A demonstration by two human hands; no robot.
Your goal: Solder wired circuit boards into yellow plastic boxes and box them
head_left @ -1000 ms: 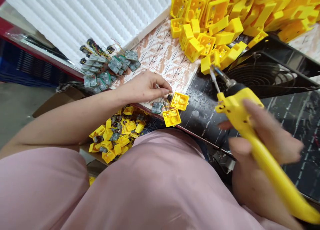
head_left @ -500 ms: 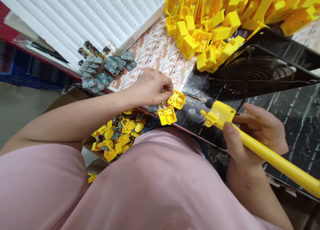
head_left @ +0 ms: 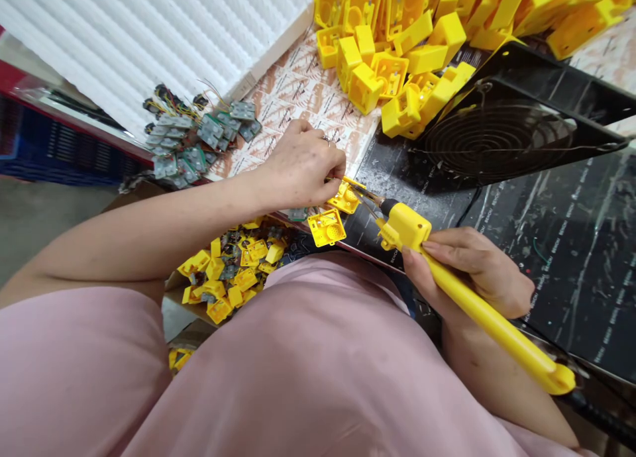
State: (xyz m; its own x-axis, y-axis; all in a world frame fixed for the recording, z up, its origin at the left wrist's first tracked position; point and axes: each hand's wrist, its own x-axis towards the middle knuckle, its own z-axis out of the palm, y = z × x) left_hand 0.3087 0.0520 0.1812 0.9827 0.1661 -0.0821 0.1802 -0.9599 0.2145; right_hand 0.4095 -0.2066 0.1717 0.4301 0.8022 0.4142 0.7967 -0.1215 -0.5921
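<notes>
My right hand (head_left: 472,271) is wrapped round the handle of a yellow soldering iron (head_left: 462,295). Its metal tip reaches over a small yellow plastic housing (head_left: 346,197), near the fingertips of my left hand (head_left: 305,165). The left thumb and fingers are pinched together at that housing's left edge; what they grip is too small to make out. A second yellow housing (head_left: 326,228), open side up, sits just below at the table edge. Partly under my left hand lies a small grey-green circuit board (head_left: 298,214).
Yellow housings (head_left: 365,86) are heaped at the back, beside a black fan (head_left: 497,136). Wired circuit boards (head_left: 213,131) lie by a white ridged foam sheet (head_left: 163,40). Below the table edge, a box holds yellow parts (head_left: 243,278). A cable (head_left: 596,417) trails from the iron.
My right hand has moved left with the soldering iron, bringing its tip from beside the upper housing to over it. My left hand stays pinched there. The view has shifted slightly.
</notes>
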